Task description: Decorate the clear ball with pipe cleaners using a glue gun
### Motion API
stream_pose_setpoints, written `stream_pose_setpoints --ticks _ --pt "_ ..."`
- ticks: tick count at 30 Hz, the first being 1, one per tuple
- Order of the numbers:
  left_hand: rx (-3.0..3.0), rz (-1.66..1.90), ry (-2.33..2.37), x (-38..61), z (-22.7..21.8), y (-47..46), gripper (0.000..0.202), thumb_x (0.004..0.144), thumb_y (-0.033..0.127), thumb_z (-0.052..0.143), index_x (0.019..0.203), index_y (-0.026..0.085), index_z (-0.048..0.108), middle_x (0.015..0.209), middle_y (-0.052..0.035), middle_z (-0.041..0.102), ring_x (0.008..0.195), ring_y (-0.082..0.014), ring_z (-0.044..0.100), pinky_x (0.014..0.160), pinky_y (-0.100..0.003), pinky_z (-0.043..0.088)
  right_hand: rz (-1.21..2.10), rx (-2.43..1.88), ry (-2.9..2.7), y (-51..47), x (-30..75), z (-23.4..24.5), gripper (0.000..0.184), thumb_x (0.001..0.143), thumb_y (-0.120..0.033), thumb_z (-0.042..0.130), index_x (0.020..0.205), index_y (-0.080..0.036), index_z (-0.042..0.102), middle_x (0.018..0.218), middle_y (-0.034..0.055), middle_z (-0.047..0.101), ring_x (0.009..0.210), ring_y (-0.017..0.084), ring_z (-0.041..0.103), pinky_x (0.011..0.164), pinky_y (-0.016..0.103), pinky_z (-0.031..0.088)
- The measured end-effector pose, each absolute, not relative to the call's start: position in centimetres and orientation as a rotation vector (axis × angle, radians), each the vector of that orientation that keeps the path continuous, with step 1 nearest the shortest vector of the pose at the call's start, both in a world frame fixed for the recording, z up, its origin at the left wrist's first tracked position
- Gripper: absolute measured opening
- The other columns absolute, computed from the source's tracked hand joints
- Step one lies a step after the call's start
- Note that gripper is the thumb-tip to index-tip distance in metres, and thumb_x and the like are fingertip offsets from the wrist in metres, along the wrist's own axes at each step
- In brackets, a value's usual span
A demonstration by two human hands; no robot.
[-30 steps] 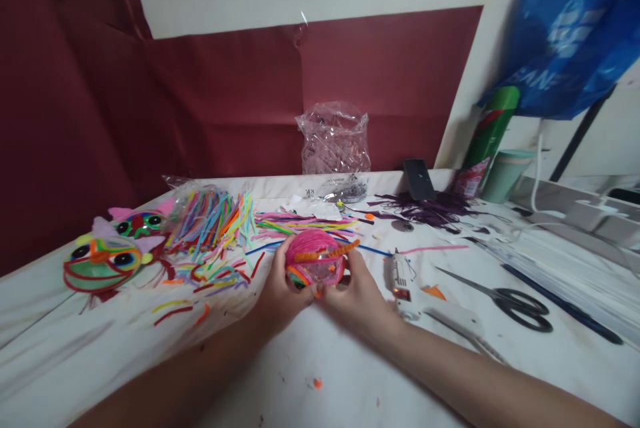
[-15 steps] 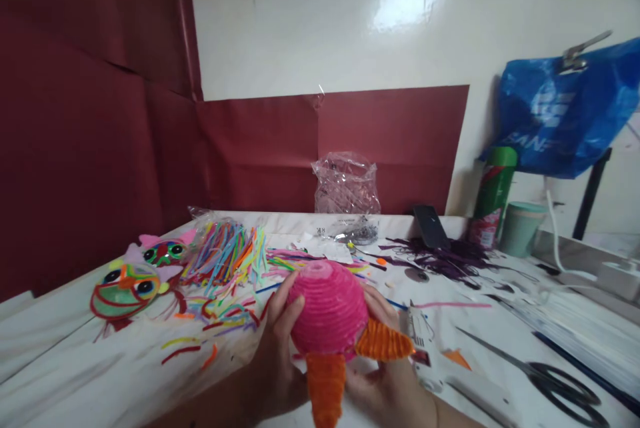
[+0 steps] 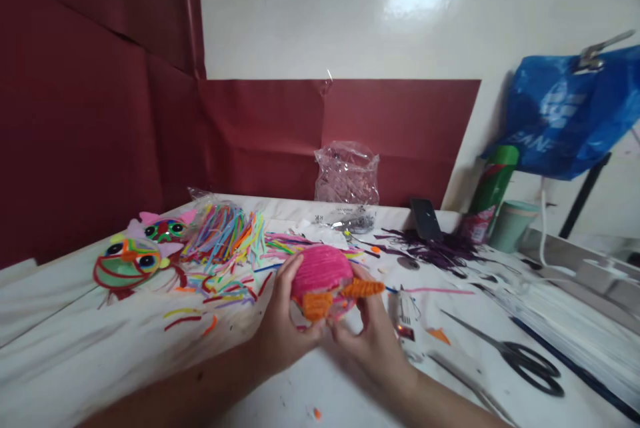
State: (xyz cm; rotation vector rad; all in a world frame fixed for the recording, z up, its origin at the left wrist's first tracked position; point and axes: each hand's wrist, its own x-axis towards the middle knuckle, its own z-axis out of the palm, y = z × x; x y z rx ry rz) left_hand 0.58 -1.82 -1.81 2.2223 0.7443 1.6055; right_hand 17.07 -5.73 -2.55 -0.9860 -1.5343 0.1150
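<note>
The left hand (image 3: 283, 320) and right hand (image 3: 376, 338) were half-closed, gripping opposite sides of the pink craft (image 3: 321, 268) just below the frame's centre, presumably to steady it and leave its orange flaps (image 3: 317, 306) free.

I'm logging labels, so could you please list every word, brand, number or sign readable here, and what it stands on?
"ANF": on the blue bag; neighbouring letters and the white logo above are unclear.
Clear plastic packaging: dark print, too small to read.
Pink packet: print too blurred to read.
</note>
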Motion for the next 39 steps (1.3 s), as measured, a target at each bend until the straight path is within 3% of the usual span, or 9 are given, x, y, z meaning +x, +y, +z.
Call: stream_pose_setpoints --ticks 8,15,20,28,35,39 --pt "1.885 1.347 0.776 1.0 -2.0 -1.4 0.091 0.065 0.008 0.067 0.146 0.023 0.029 0.149 -0.0132 0.037 0.137 -0.0308 0.037 0.113 -0.045 0.032 0.446 -1.021 -1.431 -5.8 16.7 -1.3 0.061 0.069 -0.019 0.062 0.127 -0.023 0.044 0.120 0.0081 0.055 0.113 0.024 0.056 0.092 0.037 0.052" --pt "1.757 1.293 0.778 1.2 -2.0 -1.2 0.094 0.061 0.013 0.075 0.145 0.022 0.033 0.144 -0.0139 0.044 0.135 -0.0313 0.041 0.112 -0.045 0.033 0.557 -1.184 -1.362 -5.7 17.0 -1.3 0.045 0.064 -0.024 0.060 0.108 -0.018 0.052 0.103 0.0083 0.061 0.089 0.024 0.061 0.076 0.039 0.055" --pt "1.611 1.270 0.772 1.5 -1.8 -1.3 0.090 0.061 0.019 0.077 0.142 0.020 0.038 0.135 -0.0137 0.054 0.127 -0.0301 0.049 0.102 -0.039 0.046 0.593 -1.199 -1.311 -5.7 16.7 -1.2 0.044 0.061 -0.025 0.061 0.104 -0.019 0.053 0.100 0.0052 0.062 0.089 0.023 0.062 0.076 0.035 0.054" --pt "1.542 1.217 0.765 1.6 -2.2 -0.9 0.091 0.060 0.016 0.074 0.142 0.021 0.035 0.137 -0.0136 0.053 0.125 -0.0288 0.051 0.100 -0.039 0.046 0.656 -1.228 -1.219 -5.7 16.3 -1.0 0.045 0.059 -0.030 0.063 0.101 -0.017 0.054 0.098 0.0093 0.062 0.087 0.026 0.062 0.073 0.038 0.055" --pt "1.377 1.039 0.762 1.5 -1.7 0.3 0.083 0.057 0.019 0.076 0.132 0.018 0.042 0.121 -0.0121 0.064 0.104 -0.0274 0.064 0.084 -0.035 0.052 0.921 -1.256 -1.113 -5.9 16.7 -0.6 0.060 0.064 -0.035 0.061 0.119 -0.016 0.051 0.119 0.0110 0.060 0.106 0.027 0.059 0.086 0.035 0.050" --pt "1.350 1.015 0.762 1.1 -1.8 0.9 0.075 0.057 0.019 0.076 0.126 0.020 0.046 0.112 -0.0087 0.068 0.099 -0.0256 0.066 0.083 -0.034 0.052 1.025 -1.292 -1.038 -6.3 16.8 0.0 0.069 0.062 -0.036 0.061 0.127 -0.015 0.048 0.120 0.0097 0.061 0.105 0.024 0.061 0.087 0.031 0.048"
